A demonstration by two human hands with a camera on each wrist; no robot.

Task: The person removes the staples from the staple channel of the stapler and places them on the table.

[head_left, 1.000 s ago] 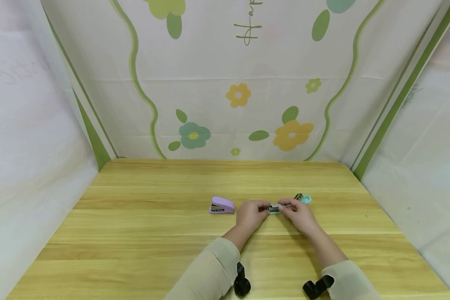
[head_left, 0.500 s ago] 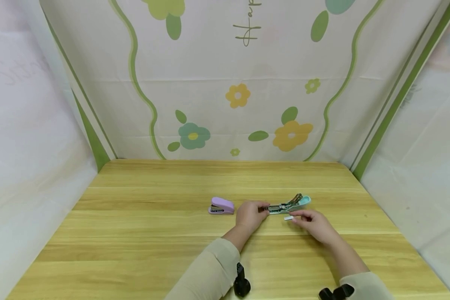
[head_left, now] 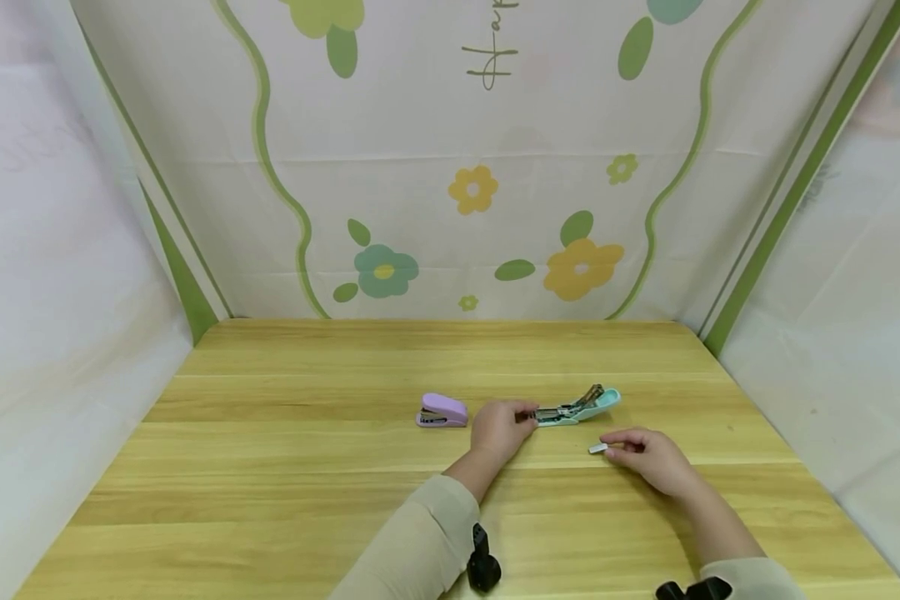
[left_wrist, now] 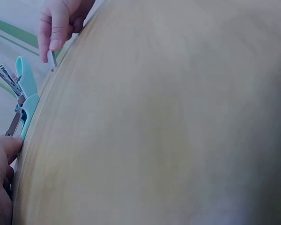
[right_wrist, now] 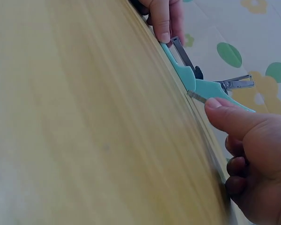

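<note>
A teal stapler (head_left: 606, 402) lies opened out on the table, its top cover tilted back to the right and its metal magazine exposed. My left hand (head_left: 498, 431) grips the stapler's left end between thumb and fingers. Clear of the stapler, toward the front right, my right hand (head_left: 656, 461) pinches a short silvery strip of staples (head_left: 597, 448) between thumb and fingertips. In the right wrist view the ridged strip of staples (right_wrist: 196, 96) sticks out past the thumb. Fingers hide the stapler's far left tip.
A purple stapler (head_left: 444, 410) stands to the left of my left hand, not touched. The wooden table (head_left: 307, 483) runs back to a white cloth (head_left: 420, 133) printed with flowers, and similar cloth hangs on both sides.
My right hand has drawn back from the teal stapler toward the front right, bringing the strip of staples along. The left hand keeps its hold in the same place.
</note>
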